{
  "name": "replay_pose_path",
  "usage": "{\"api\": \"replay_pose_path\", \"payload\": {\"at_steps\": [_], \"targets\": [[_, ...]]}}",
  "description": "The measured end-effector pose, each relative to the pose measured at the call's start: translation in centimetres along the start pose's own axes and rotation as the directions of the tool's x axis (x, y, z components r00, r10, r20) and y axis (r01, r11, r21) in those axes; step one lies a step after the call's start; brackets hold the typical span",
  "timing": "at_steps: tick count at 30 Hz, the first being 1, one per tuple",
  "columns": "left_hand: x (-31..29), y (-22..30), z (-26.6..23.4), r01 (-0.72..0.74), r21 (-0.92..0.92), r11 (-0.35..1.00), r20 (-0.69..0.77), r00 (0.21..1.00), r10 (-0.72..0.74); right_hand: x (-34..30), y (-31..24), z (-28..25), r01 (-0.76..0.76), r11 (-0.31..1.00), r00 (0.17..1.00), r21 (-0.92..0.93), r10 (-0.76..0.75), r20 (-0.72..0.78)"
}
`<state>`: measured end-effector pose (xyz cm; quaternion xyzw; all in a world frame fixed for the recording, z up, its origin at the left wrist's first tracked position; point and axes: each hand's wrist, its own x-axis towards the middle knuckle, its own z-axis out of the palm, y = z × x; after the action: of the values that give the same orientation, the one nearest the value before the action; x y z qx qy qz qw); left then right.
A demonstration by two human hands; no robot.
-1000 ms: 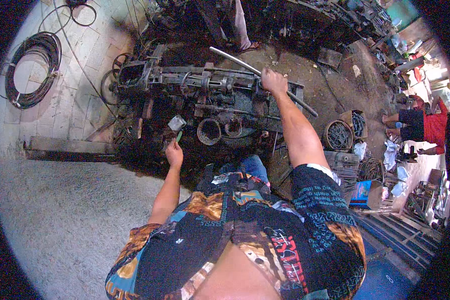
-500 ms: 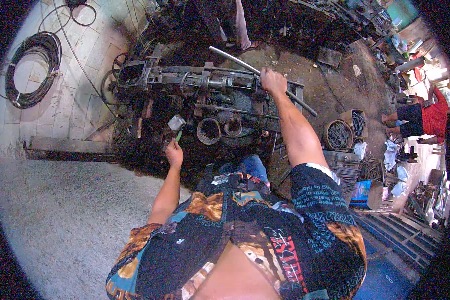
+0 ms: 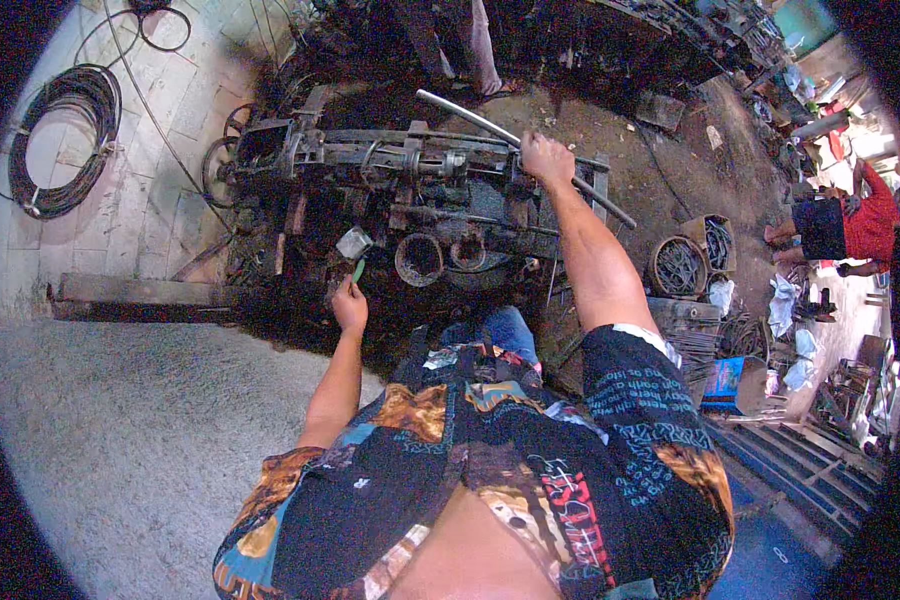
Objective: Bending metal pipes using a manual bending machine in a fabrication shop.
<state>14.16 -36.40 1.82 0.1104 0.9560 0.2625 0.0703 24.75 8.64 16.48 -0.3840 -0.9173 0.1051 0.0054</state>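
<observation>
My right hand [image 3: 547,160] is closed around a long grey metal rod [image 3: 462,113], which slants across the far right part of a dark, greasy machine [image 3: 322,157]. To the left, the fingers of my left hand [image 3: 349,306] are closed on a small green handle [image 3: 359,270]; what it belongs to is too dark to make out. Just beyond that handle sits a pale, box-shaped metal piece [image 3: 353,242]. Two round, cup-like openings show on the machine's near side, the larger one a rusty ring [image 3: 418,260] right of my left hand.
A coil of black cable [image 3: 65,140] lies on the tiles at far left. Round and square containers [image 3: 678,266] of metal pieces stand to the right, near a blue box [image 3: 734,384]. A person in red [image 3: 867,222] is at far right; another person's legs [image 3: 480,50] show beyond the machine.
</observation>
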Motion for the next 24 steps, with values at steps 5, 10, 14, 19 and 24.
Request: {"api": "replay_pose_path", "payload": {"at_steps": [5,10,14,19,24], "targets": [[-0.1,0.7,-0.3,-0.039,0.002,0.999,-0.025,0.999,0.039,0.1,0.8,1.0,0.056,0.993,0.993,-0.099,-0.065,-0.094],[0.1,-0.1,0.2,-0.051,-0.012,0.999,-0.052,0.997,0.051,-0.4,0.0,0.1,-0.037,0.998,0.997,-0.049,0.033,-0.073],[0.3,-1.0,0.5,-0.019,-0.035,0.999,-0.055,0.998,0.017,-0.1,-0.2,0.2,-0.062,0.998,0.995,-0.025,0.06,-0.077],[-0.3,0.9,-0.1,-0.034,0.022,0.999,-0.058,0.998,0.035,0.2,0.2,0.8,-0.079,0.997,0.992,0.014,0.08,-0.093],[0.1,-0.2,0.3,-0.024,-0.031,0.999,-0.039,0.999,0.023,1.4,1.1,3.0,-0.072,0.997,0.988,0.024,0.074,-0.133]]}}
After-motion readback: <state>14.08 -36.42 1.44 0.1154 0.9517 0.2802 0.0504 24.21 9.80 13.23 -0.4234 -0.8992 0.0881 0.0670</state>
